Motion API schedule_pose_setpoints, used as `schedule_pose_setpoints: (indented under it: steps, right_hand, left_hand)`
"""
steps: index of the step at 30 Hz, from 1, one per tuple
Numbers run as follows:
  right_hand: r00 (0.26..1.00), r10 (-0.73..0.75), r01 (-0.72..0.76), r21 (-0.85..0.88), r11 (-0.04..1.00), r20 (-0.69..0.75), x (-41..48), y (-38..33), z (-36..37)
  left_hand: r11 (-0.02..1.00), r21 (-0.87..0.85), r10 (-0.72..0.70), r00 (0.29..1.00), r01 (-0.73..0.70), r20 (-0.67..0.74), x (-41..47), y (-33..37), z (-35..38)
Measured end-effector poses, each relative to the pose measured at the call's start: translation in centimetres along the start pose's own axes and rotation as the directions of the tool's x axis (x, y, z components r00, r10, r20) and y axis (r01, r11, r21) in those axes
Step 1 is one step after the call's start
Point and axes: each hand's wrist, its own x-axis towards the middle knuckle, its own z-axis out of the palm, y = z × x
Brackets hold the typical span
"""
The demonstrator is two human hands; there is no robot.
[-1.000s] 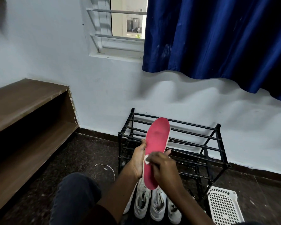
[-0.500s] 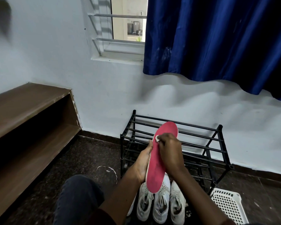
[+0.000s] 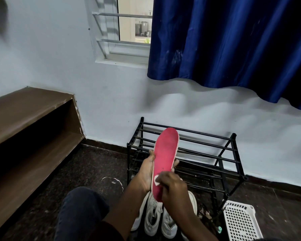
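Location type: a room in a home, at a shoe-storage corner.

Indicators:
- A blue curtain (image 3: 224, 40) hangs over a louvred window (image 3: 134, 28) set in a plain painted wall (image 3: 42, 58).
- A black bar shoe rack (image 3: 233, 136) stands against that wall.
- White sneakers (image 3: 153, 216) stand on the dark speckled floor (image 3: 94, 167) in front of the rack.
- A low brown wooden shelf (image 3: 24, 105) runs along the left wall.
- A white perforated plastic basket (image 3: 240, 221) sits just beside the rack.
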Motion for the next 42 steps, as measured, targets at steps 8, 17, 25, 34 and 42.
schedule_pose_setpoints:
  steps: [8, 17, 25, 34, 42]
  right_hand:
    - [0.999, 0.042, -0.042, -0.006, 0.999, -0.009, 0.6, 0.6, -0.1]
    - [0.969, 0.2, -0.218, -0.124, 0.968, -0.147, 8.8, 2.8, -0.9]
    - [0.992, 0.123, -0.122, 0.052, 0.991, -0.008, -3.7, 0.2, 0.5]
    - [0.596, 0.704, -0.778, 0.495, 0.387, 0.386, -6.7, 5.0, -3.0]
    - [0.251, 0.782, -0.91, 0.414, -0.01, 0.57, -9.1, 11.2, 2.9]
  left_hand:
    - [0.999, 0.044, 0.025, 1.0, -0.025, 0.017, -0.4, 0.2, 0.3]
    - [0.989, 0.135, 0.063, 0.997, -0.058, -0.033, -1.6, -1.2, 1.1]
    - [0.993, -0.047, 0.098, 0.989, -0.104, -0.107, -0.3, -2.3, -1.3]
    - [0.985, 0.167, -0.003, 0.967, 0.047, -0.254, 1.1, -8.4, -6.6]
    - [0.831, 0.553, 0.188, 0.91, 0.054, -0.37, 1.9, -15.1, -9.6]
